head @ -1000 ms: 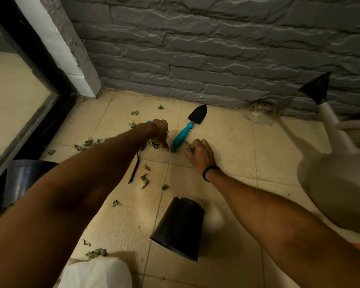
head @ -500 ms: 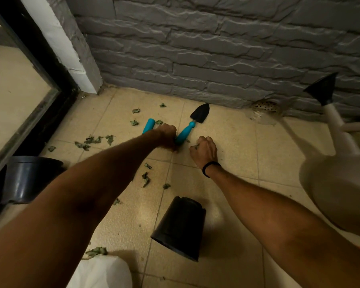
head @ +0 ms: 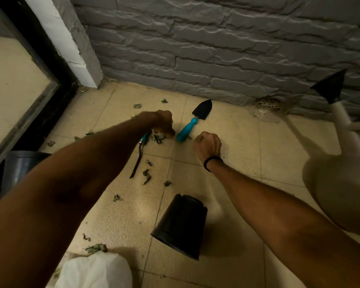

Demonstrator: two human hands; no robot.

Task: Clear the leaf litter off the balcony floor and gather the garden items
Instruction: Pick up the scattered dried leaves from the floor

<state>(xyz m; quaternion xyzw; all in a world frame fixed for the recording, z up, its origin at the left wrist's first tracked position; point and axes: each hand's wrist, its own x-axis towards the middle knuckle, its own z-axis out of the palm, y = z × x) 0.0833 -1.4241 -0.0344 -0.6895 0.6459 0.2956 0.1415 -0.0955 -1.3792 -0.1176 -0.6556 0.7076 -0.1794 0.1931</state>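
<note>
Dry green leaf litter (head: 146, 176) lies scattered over the beige balcony tiles. My left hand (head: 162, 124) is curled into a fist just above a small leaf pile (head: 158, 138), with green bits at its fingers. It covers the top of a hand rake (head: 138, 161) that has a blue handle and black tines. A blue-handled trowel (head: 185, 131) with a black blade lies between my hands. My right hand (head: 207, 144) is a closed fist right of the trowel handle, a leaf scrap showing at its knuckles.
An overturned black pot (head: 181, 225) lies in front of me and another black pot (head: 22, 166) stands by the door frame at left. A white bag (head: 96, 271) with leaves sits at the bottom edge. A cream watering can (head: 341, 179) fills the right; a floor drain (head: 270, 103) meets the grey wall.
My right hand has gone from fingers on the floor to a raised fist. My left hand has shifted from the trowel handle's end back over the rake handle.
</note>
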